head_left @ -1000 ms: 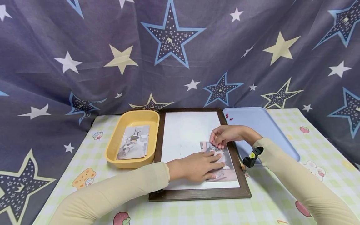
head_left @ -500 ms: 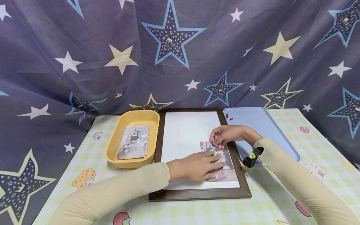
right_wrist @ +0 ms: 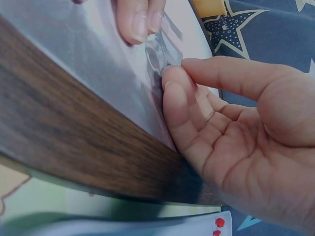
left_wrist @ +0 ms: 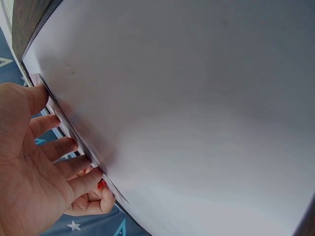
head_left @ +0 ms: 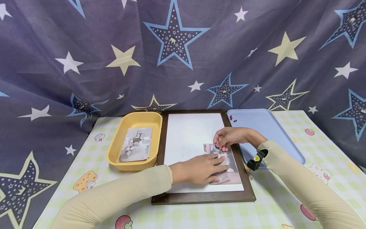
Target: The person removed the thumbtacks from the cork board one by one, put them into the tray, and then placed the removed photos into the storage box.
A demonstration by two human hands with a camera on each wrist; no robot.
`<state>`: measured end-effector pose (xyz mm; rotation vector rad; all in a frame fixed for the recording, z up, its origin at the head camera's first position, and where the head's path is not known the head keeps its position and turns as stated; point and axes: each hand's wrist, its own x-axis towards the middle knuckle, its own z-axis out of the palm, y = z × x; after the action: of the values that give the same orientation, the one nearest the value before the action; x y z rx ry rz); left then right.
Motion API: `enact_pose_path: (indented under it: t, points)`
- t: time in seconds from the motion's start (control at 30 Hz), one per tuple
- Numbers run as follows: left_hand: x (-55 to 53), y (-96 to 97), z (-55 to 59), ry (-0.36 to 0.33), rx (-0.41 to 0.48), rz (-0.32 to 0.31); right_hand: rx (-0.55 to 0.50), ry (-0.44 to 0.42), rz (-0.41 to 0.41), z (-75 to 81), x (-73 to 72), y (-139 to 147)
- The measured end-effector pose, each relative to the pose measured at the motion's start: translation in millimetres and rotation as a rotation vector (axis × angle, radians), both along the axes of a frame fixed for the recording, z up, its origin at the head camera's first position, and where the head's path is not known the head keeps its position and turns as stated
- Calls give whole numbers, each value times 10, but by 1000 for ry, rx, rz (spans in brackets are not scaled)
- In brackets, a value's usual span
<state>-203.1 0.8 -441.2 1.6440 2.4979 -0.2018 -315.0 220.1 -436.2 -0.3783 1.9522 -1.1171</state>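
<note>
Head view: the left hand [head_left: 200, 169], fingers straight and spread, rests on a photo [head_left: 231, 178] that lies under its fingertips on a white board [head_left: 186, 136]. Just beyond those fingers, the right hand [head_left: 233, 136] pinches a small red pin [left_wrist: 102, 184] at the photo's far edge. A yellow tray [head_left: 115, 146] with other photos [head_left: 138, 143] sits left of both hands; a blue tray [head_left: 257, 122] lies right of the right hand's fingers.
</note>
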Motion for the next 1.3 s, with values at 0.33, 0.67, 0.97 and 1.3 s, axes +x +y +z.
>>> enact_pose_path:
  t: [0.33, 0.67, 0.97, 1.3]
  points:
    - [9, 5, -5, 5, 0, -2, 3, 3, 4, 21, 29, 0]
    - [12, 6, -10, 9, -2, 2, 0, 28, 22, 13, 35, -10]
    - [2, 11, -28, 18, -2, -4, -3, 47, 39, 8, 23, 2]
    - [1, 4, -18, 4, 0, 6, 0, 34, 24, 25, 33, -8]
